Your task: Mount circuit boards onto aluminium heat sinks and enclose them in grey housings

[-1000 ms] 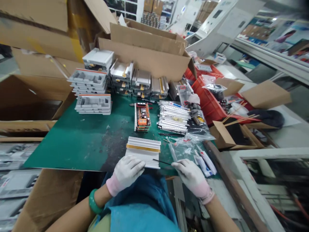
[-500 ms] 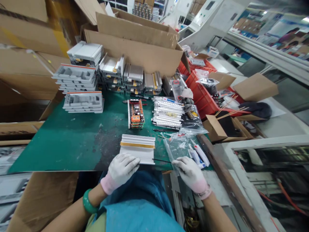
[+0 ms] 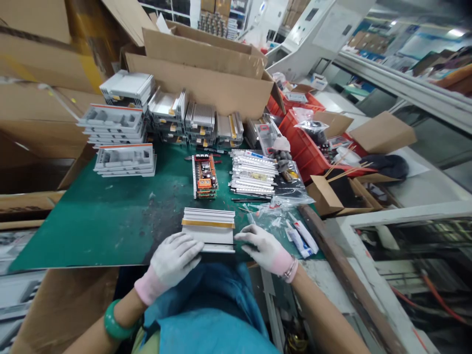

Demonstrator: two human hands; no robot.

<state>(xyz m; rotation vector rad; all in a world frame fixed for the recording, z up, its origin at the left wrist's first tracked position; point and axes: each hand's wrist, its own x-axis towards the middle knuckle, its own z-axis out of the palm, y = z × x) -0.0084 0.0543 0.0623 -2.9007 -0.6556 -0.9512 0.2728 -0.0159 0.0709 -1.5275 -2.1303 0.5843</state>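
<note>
A silver-grey finned metal housing point(image 3: 208, 231) with a yellow-brown tape band lies on the green table in front of me. Along its near edge runs a thin black strip point(image 3: 219, 244). My left hand point(image 3: 176, 259), in a white glove with a pink cuff, is at the housing's near left corner, its fingers closed at the strip's left end. My gloved right hand point(image 3: 264, 247) is beside the housing's right edge. Its thumb and fingers are apart near the strip's right end; whether they touch it I cannot tell.
Behind the housing stand stacked circuit boards point(image 3: 205, 177) and a pile of silver strips point(image 3: 253, 172). Grey plastic covers point(image 3: 125, 160) and finned housings point(image 3: 200, 118) are stacked further back. Glue tubes point(image 3: 304, 238) lie at right, near a brown bar point(image 3: 332, 255) and red crates point(image 3: 302, 142).
My right hand has moved left to the housing's right edge. The black strip, which stuck out to the right, now lies along the near edge. My left hand has shifted slightly left.
</note>
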